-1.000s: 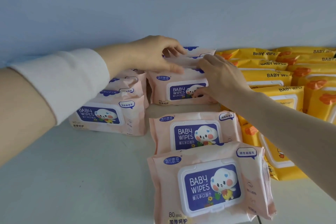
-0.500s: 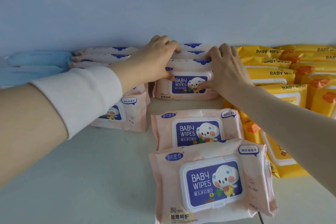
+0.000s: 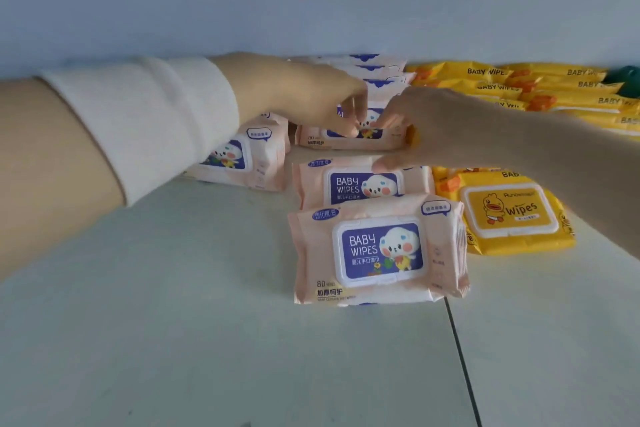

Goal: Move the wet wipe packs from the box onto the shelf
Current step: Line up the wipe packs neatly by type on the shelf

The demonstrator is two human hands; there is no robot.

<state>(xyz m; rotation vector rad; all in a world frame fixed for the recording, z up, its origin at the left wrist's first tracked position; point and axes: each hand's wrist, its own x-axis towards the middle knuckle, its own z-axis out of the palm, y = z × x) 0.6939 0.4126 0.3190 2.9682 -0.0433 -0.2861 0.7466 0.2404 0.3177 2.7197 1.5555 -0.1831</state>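
Observation:
Pink baby wipe packs lie on the pale shelf [image 3: 173, 322]. A stack of them [image 3: 349, 143] stands at the back against the wall. My left hand [image 3: 304, 97] and my right hand [image 3: 426, 125] meet in front of that stack, fingers loosely curled, fingertips at the top pack's front face, gripping nothing that I can see. Two more pink packs lie in a row toward me, the middle one [image 3: 346, 184] and the front one [image 3: 377, 250]. Another pink pile [image 3: 242, 159] sits to the left, partly behind my sleeve. The box is out of view.
Yellow wipe packs fill the right side: one flat pack [image 3: 509, 215] near the front, rows of them [image 3: 519, 83] at the back. A green object [image 3: 623, 80] shows at the far right. A dark seam [image 3: 460, 357] runs across the shelf. The wall closes the back.
Both hands have come off the top and sides of the back stack and drawn down in front of it. The view has shifted, showing more of the yellow pack.

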